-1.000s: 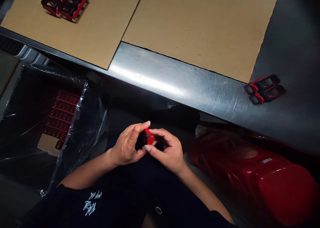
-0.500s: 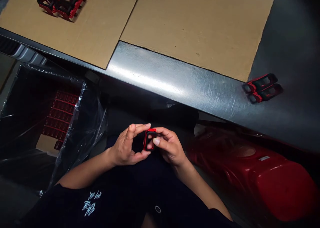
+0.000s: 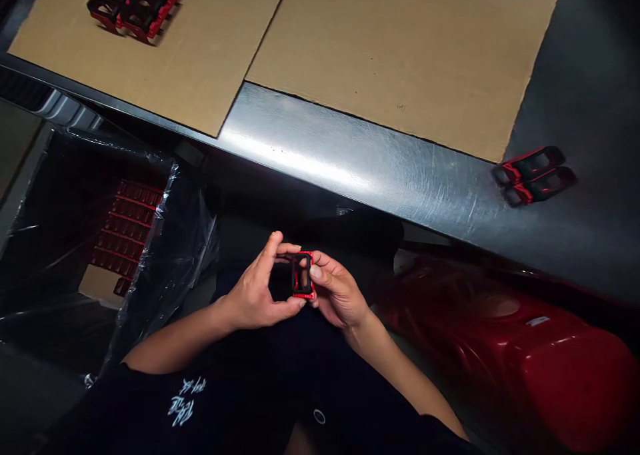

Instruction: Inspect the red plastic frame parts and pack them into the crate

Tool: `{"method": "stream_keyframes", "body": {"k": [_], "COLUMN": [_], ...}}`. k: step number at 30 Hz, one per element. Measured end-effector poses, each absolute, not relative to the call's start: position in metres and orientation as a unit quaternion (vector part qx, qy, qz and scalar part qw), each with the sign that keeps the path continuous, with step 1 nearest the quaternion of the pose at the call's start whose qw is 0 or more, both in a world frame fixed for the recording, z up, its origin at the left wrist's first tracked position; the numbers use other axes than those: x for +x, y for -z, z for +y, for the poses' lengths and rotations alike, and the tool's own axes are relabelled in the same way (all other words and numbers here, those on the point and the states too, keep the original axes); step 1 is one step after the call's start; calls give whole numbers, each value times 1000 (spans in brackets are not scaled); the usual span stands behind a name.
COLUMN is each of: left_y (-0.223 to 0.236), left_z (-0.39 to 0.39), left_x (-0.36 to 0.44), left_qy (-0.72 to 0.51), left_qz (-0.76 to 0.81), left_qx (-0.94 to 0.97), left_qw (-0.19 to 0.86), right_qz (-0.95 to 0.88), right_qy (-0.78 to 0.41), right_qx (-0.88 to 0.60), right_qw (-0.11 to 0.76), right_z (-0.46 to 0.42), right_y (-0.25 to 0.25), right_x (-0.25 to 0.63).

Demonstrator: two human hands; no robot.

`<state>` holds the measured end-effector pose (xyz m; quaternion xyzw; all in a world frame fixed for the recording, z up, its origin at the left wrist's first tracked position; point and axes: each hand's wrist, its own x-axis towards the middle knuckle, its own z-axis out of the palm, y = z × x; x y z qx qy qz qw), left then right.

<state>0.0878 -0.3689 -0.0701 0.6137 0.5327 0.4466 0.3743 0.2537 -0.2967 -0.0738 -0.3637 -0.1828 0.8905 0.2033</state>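
Observation:
Between my hands, in front of my body, is a small red and black rectangular frame (image 3: 295, 276) with an open middle. My left hand (image 3: 257, 294) grips its top and bottom ends with thumb and a fingertip, one finger sticking up. On the frame's right side, my right hand (image 3: 340, 291) pinches it with the thumb on the front edge; the other fingers are partly hidden behind. Two similar red and black frames (image 3: 534, 174) lie side by side on the metal table at the right. A cluster of more such frames (image 3: 140, 8) sits on cardboard at the upper left.
Cardboard sheets (image 3: 395, 48) cover much of the metal table (image 3: 320, 132), whose front edge runs slantwise before me. Lower left stands a box lined with clear plastic (image 3: 173, 175), holding rows of red parts (image 3: 123, 225). A shiny red object (image 3: 565, 368) is at lower right.
The frame has been turned in my fingers, so its open face now shows more fully. My right thumb has shifted to its right edge. The whole view has slid slightly.

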Motion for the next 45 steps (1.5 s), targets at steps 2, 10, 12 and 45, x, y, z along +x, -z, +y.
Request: {"method": "stream_keyframes", "body": {"k": [2, 10, 12, 45], "left_y": [69, 80, 83, 70], "left_z": [-368, -365, -367, -369], "left_x": [87, 79, 80, 74], "left_qy": [-405, -522, -575, -494], "left_qz": [545, 487, 451, 417], "left_qx": [638, 570, 545, 734], "left_qw": [365, 406, 410, 209], "right_qz": [-249, -416, -444, -702], "right_qy": [-865, -766, -746, -639], "right_qx": [-392, -426, -428, -291], "right_qw": [190, 243, 250, 121], "right_z": [-294, -284, -283, -279], "right_y": [68, 49, 48, 25], "right_x": [252, 258, 262, 264]}}
